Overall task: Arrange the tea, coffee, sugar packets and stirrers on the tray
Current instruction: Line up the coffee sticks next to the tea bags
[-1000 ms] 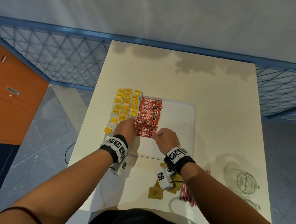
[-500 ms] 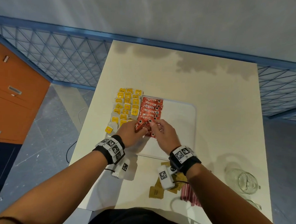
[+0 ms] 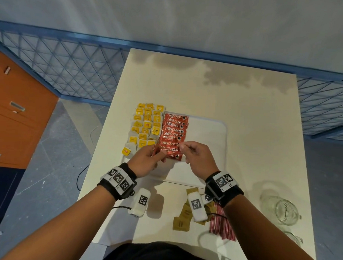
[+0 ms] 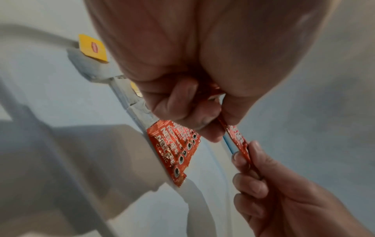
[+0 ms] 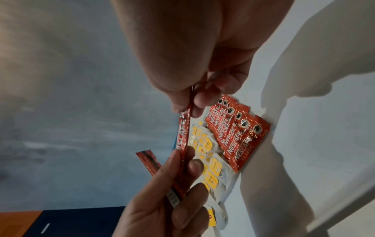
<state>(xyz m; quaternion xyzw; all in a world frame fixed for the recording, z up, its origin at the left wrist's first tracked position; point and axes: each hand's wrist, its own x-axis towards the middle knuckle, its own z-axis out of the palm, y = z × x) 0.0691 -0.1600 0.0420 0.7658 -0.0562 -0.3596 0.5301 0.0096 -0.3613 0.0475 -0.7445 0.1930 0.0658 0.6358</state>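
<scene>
A pale bench stands against a white wall with blue mesh railing behind and an orange cabinet at the left. On it lies a white tray. Red coffee sachets lie in an overlapping column along the tray's left part, and yellow-tagged tea bags lie in rows just left of them. Above the near end of that column, the left hand and right hand each pinch one end of a single coffee sachet between thumb and fingertips, holding it off the tray. The left hand also grips a second sachet. Near the bench's front edge lie brown sugar packets and, just right of them, a bundle of red stirrers. Two glass jars stand at the right.
</scene>
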